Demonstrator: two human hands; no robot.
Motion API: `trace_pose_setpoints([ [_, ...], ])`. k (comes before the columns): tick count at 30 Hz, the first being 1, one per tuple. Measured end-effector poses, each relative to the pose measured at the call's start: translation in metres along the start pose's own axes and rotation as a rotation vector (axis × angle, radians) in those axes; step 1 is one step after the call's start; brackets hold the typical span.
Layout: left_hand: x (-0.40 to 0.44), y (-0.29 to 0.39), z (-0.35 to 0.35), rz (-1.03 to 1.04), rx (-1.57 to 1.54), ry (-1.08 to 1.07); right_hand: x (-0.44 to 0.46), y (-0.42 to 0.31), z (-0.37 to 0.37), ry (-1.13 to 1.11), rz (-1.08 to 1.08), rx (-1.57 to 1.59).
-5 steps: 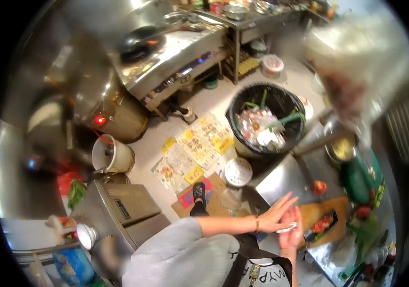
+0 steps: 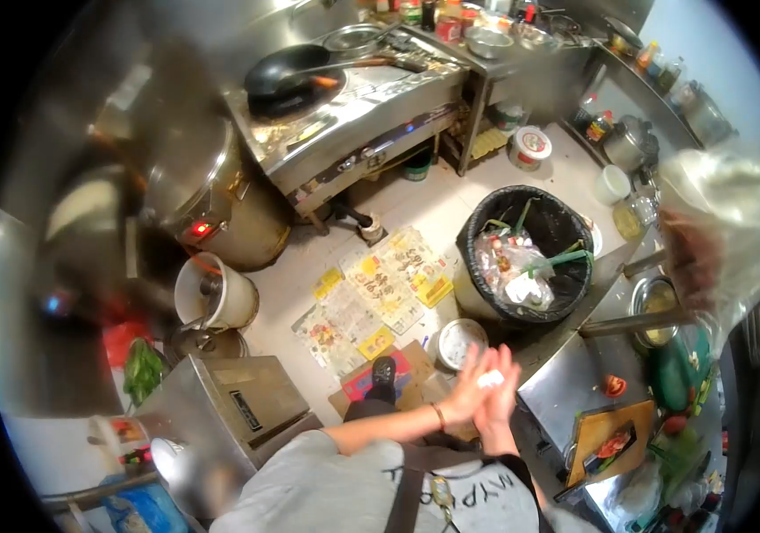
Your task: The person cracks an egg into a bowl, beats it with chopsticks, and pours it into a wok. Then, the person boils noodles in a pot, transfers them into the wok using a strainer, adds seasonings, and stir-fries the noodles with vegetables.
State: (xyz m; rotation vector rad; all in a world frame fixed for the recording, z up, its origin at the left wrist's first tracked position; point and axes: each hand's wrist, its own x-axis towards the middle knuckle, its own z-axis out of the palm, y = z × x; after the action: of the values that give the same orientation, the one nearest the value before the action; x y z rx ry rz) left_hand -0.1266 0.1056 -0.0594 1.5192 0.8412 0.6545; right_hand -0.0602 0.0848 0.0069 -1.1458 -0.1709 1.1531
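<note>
The left hand [image 2: 462, 401] and right hand [image 2: 498, 409], both open, sandwich a small white scrap [image 2: 490, 379]. Parting palms could drop it beside the steel counter's [image 2: 558, 389] corner.

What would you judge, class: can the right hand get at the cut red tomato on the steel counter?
Probably yes: the cut red tomato lies uncovered, with nothing visible between it and the right hand, though the small white item at the palms may need shifting first.
</note>
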Motion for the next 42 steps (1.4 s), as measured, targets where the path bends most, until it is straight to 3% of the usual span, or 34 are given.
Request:
trace_pose_setpoints([
  [1, 0.003, 0.001, -0.095, -0.057, 0.067, 0.085, 0.022, 0.045, 0.077, -0.125, 0.063, 0.044],
  [2, -0.013, 0.011, -0.141, -0.103, -0.009, 0.129, 0.011, 0.064, 0.113, -0.172, 0.189, 0.025],
  [4, 0.03, 0.017, -0.205, -0.033, 0.123, 0.211, 0.052, 0.067, 0.179, -0.173, 0.237, -0.061],
  [6, 0.053, -0.012, -0.237, -0.202, -0.469, 0.384, 0.073, 0.078, 0.204, -0.184, 0.089, -0.249],
  [7, 0.072, -0.012, -0.26, -0.217, -0.461, 0.403, 0.093, 0.083, 0.21, -0.187, 0.01, -0.354],
  [8, 0.088, -0.012, -0.277, -0.248, -0.71, 0.469, 0.109, 0.087, 0.214, -0.192, -0.058, -0.463],
  [10, 0.117, -0.006, -0.306, -0.342, -0.862, 0.566, 0.133, 0.091, 0.214, -0.202, -0.163, -0.698],
  [14, 0.183, -0.016, -0.347, -0.436, -0.887, 0.398, 0.185, 0.087, 0.191, -0.022, -0.022, -0.664],
  [15, 0.201, -0.017, -0.36, -0.46, -0.875, 0.379, 0.2, 0.095, 0.188, 0.007, -0.175, -0.77],
  [18, 0.273, -0.012, -0.384, -0.568, -0.782, 0.332, 0.25, 0.069, 0.215, -0.007, -0.234, -0.895],
  [20, 0.335, -0.024, -0.398, -0.596, -0.667, 0.149, 0.308, 0.059, 0.233, -0.092, -0.27, -0.815],
  [22, 0.402, 0.0, -0.398, -0.74, -0.741, 0.208, 0.37, 0.029, 0.274, -0.253, -0.487, -1.001],
  [24, 0.462, -0.012, -0.378, -0.719, -0.927, 0.043, 0.427, -0.004, 0.287, -0.355, -0.516, -0.982],
  [26, 0.518, 0.006, -0.383, -0.72, -1.152, -0.061, 0.479, -0.013, 0.305, -0.426, -0.656, -1.254],
  [29, 0.595, 0.048, -0.393, -0.799, -1.195, -0.091, 0.543, -0.05, 0.318, -0.306, -0.719, -1.051],
  [32, 0.667, 0.049, -0.383, -0.889, -1.113, -0.251, 0.602, -0.082, 0.292, -0.063, -0.737, -0.989],
  [34, 0.718, 0.045, -0.364, -0.923, -0.984, -0.355, 0.638, -0.086, 0.248, 0.256, -0.55, -0.976],
  [36, 0.776, 0.027, -0.349, -0.93, -0.736, -0.443, 0.655, -0.085, 0.227, 0.573, -0.303, -0.679],
  [40, 0.871, -0.057, -0.298, -0.802, -0.14, -0.591, 0.702, -0.084, 0.213, 0.711, -0.146, -0.476],
  [42, 0.925, -0.067, -0.277, -0.783, 0.119, -0.639, 0.732, -0.067, 0.215, 0.739, -0.046, -0.299],
])
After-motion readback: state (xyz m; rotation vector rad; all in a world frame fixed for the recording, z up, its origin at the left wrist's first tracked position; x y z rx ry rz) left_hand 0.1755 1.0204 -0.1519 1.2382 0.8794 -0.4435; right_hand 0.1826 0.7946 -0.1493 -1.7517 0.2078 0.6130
